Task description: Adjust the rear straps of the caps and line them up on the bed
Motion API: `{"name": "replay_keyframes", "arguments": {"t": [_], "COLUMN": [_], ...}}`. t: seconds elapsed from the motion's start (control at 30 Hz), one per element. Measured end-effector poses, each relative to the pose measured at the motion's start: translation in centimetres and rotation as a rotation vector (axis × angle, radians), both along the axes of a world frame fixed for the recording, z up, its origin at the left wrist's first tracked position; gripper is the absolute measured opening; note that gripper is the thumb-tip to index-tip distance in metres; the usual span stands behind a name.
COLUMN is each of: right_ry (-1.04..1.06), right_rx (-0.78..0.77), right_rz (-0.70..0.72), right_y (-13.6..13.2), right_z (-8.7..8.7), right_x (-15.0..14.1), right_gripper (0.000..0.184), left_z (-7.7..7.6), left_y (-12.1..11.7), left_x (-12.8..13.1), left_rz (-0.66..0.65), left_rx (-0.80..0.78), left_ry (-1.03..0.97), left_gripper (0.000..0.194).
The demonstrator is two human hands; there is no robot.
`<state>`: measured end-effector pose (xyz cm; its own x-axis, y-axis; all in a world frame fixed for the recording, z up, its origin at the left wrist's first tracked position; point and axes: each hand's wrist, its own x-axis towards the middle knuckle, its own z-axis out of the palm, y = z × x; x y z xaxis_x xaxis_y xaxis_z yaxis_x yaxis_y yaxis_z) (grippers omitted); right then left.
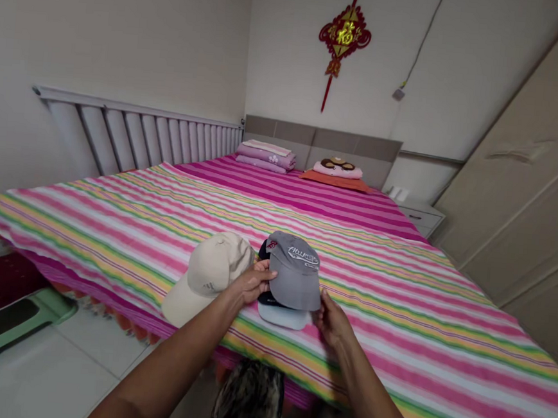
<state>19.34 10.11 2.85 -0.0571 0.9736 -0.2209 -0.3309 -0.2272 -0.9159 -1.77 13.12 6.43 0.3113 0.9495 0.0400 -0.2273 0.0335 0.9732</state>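
"Hands first. What are they doing?"

"The left hand lies with its fingers across one side of a gray cap. The right hand meets the cap's lower edge with its fingertips. Between them they hold the cap, neither hand spread wide."

"What's the cap like?"

"Plain gray, with pale stitched lettering across the crown, too small to read. It sits tilted on top of a dark cap, and a pale cap shows beneath that one."

"Where's the pile?"

"Near the edge of a striped bedspread in pink, yellow, green and white. A beige cap lies just beside it, by the left hand."

"Further off?"

"Folded bedding and a pillow lie at the headboard, with a red knot ornament on the wall above."
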Motion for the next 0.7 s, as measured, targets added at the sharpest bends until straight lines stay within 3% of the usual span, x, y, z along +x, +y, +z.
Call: {"name": "replay_keyframes", "arguments": {"t": [0.07, 0.17, 0.3, 0.43, 0.53, 0.7], "right_ry": [0.08, 0.156, 0.215, 0.21, 0.123, -0.136], "right_rx": [0.075, 0.153, 0.242, 0.261, 0.267, 0.22], "right_rz": [-0.029, -0.036, -0.091, -0.106, -0.028, 0.206], "right_y": [-0.6, -2.0, -5.0, -8.7, -11.2, -14.2], "right_z": [1.3, 3.8, 6.2, 6.3, 5.8, 6.0], "right_x": [0.7, 2.2, 3.5, 4.1, 4.7, 5.4], "right_gripper": [0.044, 0.048, 0.035, 0.033, 0.025, 0.027], "left_z": [0.2, -0.4, -0.5, 1.1, 2.4, 3.4], "left_y": [-1.1, -3.3, -6.4, -7.7, -7.6, -8.2], "left_x": [0.1, 0.2, 0.4, 1.5, 2.7, 3.9], "left_rz": [-0.073, -0.247, -0.479, -0.585, -0.617, -0.592], "left_rx": [-0.003, -0.052, -0.119, -0.151, -0.221, -0.264], "left_ry": [-0.105, -0.204, -0.207, -0.444, -0.604, -0.572], "left_gripper": [0.055, 0.043, 0.035, 0.06, 0.071, 0.052]}}
